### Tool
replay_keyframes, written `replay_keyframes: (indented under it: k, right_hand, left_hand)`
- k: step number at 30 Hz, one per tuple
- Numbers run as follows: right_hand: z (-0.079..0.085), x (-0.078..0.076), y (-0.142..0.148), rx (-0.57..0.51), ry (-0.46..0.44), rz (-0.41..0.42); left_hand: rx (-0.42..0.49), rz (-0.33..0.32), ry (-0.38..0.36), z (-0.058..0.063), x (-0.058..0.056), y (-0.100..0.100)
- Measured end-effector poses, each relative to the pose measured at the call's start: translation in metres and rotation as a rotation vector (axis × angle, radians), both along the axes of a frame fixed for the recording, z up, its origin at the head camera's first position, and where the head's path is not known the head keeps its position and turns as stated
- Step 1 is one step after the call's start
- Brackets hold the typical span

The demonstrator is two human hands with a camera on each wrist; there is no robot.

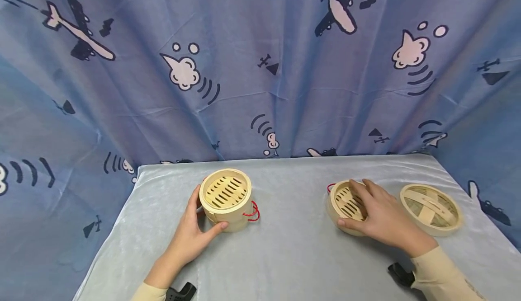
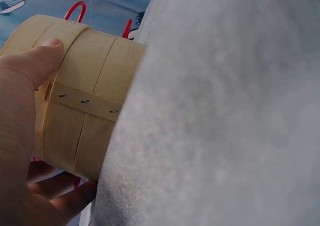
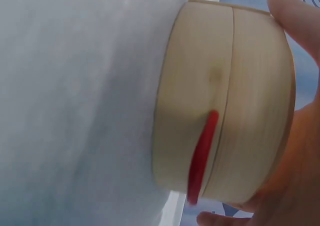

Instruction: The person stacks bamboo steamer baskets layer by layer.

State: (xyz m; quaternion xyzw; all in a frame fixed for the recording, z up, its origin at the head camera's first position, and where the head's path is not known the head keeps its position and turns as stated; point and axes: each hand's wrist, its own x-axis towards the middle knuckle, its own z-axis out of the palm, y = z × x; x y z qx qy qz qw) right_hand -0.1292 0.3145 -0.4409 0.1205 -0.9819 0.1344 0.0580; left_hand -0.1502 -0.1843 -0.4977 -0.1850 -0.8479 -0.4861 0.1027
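Two stacked bamboo steamer baskets [image 1: 226, 191] with a slatted top and red loop handles [image 1: 253, 213] stand at the left of the cloth. My left hand [image 1: 190, 234] grips this stack from its left side, thumb on the near wall [image 2: 47, 56], fingers round the far side. To the right, another bamboo steamer basket [image 1: 345, 201] is held by my right hand [image 1: 384, 217], which reaches over its right side and spans the rim, hiding part of the slats. A red handle [image 3: 202, 158] shows on its wall in the right wrist view.
A round woven bamboo lid [image 1: 431, 209] with crossed strips lies right of the right hand. Pale velvety cloth [image 1: 289, 246] covers the table. Behind hangs a blue curtain [image 1: 244, 106] printed with planes and clouds.
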Motion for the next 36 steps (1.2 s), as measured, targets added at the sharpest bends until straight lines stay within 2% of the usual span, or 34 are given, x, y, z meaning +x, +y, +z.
replay_keyframes:
  k: [6,11,15,19,25,36]
  right_hand:
    - [-0.004,0.005,0.007,-0.042,0.008,0.003]
    - [-0.006,0.002,0.006,-0.063,0.044,0.028]
    - [-0.005,0.0,0.006,-0.065,0.031,0.021]
    - [-0.002,0.0,0.006,-0.06,0.004,0.014]
    - [0.004,0.0,0.002,-0.058,0.009,0.025]
    - [0.019,-0.01,-0.016,-0.012,-0.009,0.052]
  left_hand:
    - [-0.002,-0.011,0.011,0.001,0.0,0.0]
    - [-0.002,-0.009,0.017,0.0,0.0,-0.003]
    - [-0.012,-0.008,0.029,-0.001,0.0,-0.004]
    - [-0.022,-0.01,0.034,-0.001,-0.001,-0.004]
    - [-0.024,-0.007,0.009,0.0,-0.001,-0.003]
    - [-0.012,-0.003,0.011,0.002,-0.002,-0.003]
